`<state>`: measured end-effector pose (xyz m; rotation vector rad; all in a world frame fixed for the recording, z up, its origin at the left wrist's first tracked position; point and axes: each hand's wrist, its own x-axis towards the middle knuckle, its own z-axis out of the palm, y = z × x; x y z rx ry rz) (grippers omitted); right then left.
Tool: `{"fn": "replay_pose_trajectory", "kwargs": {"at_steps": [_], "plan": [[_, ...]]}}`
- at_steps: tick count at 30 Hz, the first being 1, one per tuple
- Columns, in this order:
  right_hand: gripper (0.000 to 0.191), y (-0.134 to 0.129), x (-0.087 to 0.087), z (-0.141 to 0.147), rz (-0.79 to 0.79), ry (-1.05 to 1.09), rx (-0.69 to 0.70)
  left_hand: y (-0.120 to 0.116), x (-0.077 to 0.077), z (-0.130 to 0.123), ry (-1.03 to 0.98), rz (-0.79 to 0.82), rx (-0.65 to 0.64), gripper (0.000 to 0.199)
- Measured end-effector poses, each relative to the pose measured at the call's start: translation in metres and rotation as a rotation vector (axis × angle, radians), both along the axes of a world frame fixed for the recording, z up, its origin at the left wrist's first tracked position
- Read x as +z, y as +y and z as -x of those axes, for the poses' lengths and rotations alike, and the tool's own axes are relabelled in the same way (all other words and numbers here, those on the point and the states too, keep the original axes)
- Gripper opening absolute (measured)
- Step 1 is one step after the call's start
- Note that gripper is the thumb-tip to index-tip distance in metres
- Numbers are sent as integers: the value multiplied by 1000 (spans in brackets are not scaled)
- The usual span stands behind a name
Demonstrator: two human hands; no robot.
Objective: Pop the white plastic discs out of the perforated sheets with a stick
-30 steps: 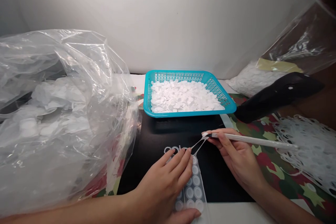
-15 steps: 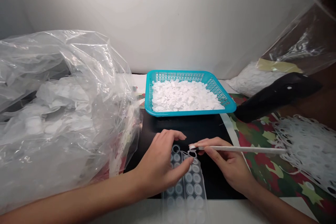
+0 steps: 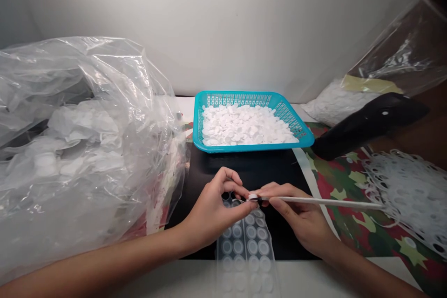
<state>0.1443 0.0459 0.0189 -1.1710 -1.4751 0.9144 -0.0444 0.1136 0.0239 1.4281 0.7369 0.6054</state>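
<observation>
Your head-worn camera looked forward and down from above, close over your left hand [image 3: 211,212] and right hand [image 3: 302,216], reaching back to the teal basket [image 3: 253,147] by the wall [image 3: 223,23].

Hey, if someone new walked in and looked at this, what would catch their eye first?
The turquoise plastic basket heaped with white discs stands at the back, in the centre, and is the brightest thing in view. To its left bulges a large clear plastic bag of white pieces. In front of the basket, the left hand and right hand meet above a translucent strip of round discs, the right hand holding a long white stick.
</observation>
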Motion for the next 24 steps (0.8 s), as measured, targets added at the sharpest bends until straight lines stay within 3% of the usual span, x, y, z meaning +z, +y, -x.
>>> {"fn": "replay_pose_trajectory", "kwargs": {"at_steps": [11, 24], "plan": [[16, 0, 3, -5, 103, -26, -94, 1, -2, 2, 19, -105, -62, 27], [18, 4, 9, -23, 190, 21, -77, 2, -1, 4, 75, -160, -77, 26]]}}
